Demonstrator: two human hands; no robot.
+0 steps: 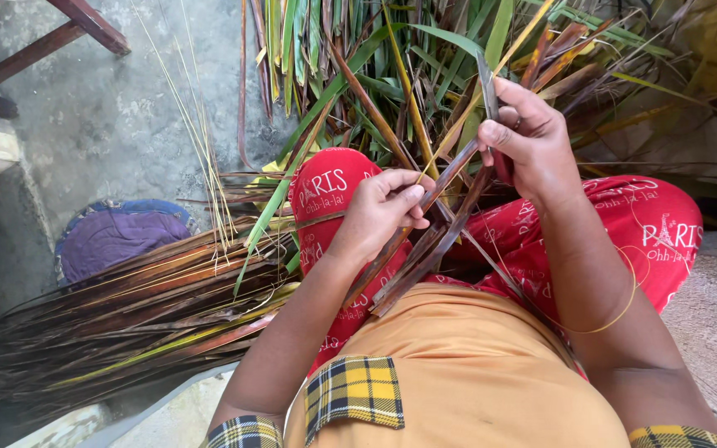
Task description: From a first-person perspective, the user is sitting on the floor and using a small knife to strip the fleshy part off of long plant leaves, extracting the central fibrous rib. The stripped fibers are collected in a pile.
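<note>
ideally, keep the left hand pinched firmly on the dry palm leaf strip while the right hand, closed around a small blade, draws steadily along the midrib.

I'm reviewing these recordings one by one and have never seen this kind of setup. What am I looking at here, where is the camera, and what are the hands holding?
There is no machine: a camera worn on the person's head looks down at their own lap and two bare hands. The left hand pinches a long brown leaf strip that runs across the lap. The right hand grips the strip's upper part together with a thin dark blade-like piece; what it is I cannot tell. On the concrete floor lie a bundle of dried strips, a purple cloth and, ahead, a heap of green and yellow leaves.
</note>
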